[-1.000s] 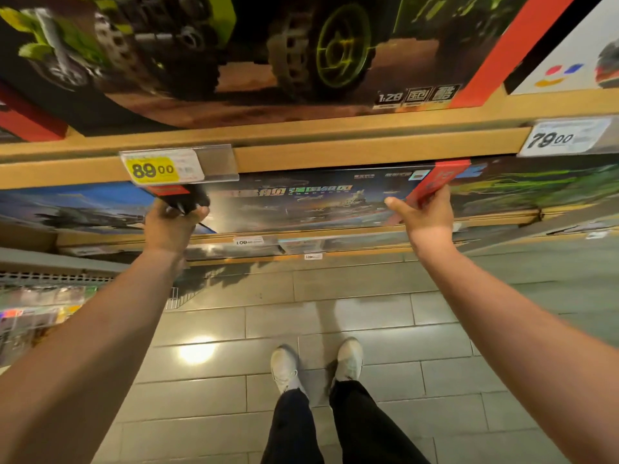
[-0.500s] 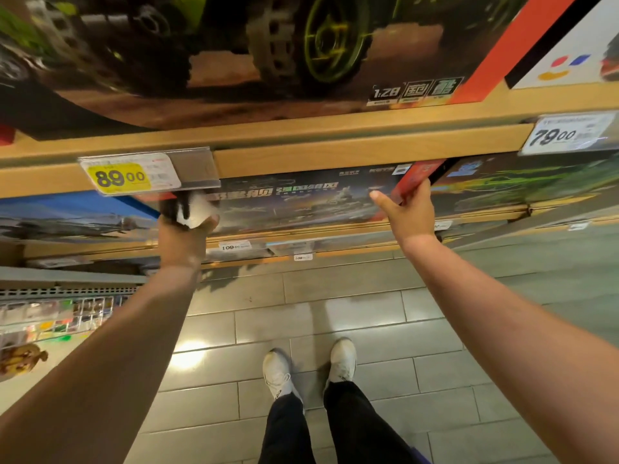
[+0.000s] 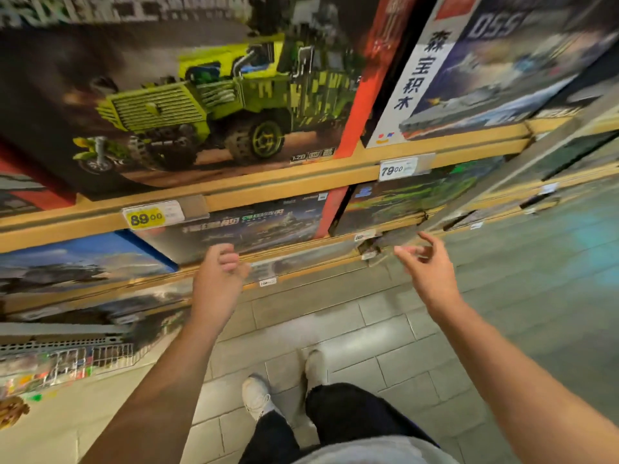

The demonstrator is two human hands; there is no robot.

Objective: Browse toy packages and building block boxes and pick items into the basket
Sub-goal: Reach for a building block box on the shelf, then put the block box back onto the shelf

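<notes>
A dark building block box with a red right end [image 3: 254, 226] stands on the second wooden shelf, under the yellow 89.00 tag [image 3: 147, 217]. My left hand [image 3: 217, 279] hovers just below and in front of it, fingers curled in, holding nothing. Further right, my right hand [image 3: 427, 264] is off the box with fingers spread. On the shelf above stands a large box picturing a green truck [image 3: 207, 105], and right of that a box with a white strip and a warship picture [image 3: 485, 61]. No basket is in view.
A blue box [image 3: 67, 259] stands left of the dark one, a green-print box [image 3: 402, 199] to its right under a 79.00 tag [image 3: 397, 169]. A wire rack of small toys [image 3: 60, 363] is at lower left. My feet [image 3: 284, 386] stand on grey floor tiles.
Both hands have let go of the dark box's ends and pulled back toward me. The box stays on its shelf. The camera has tilted up, showing more of the upper shelf.
</notes>
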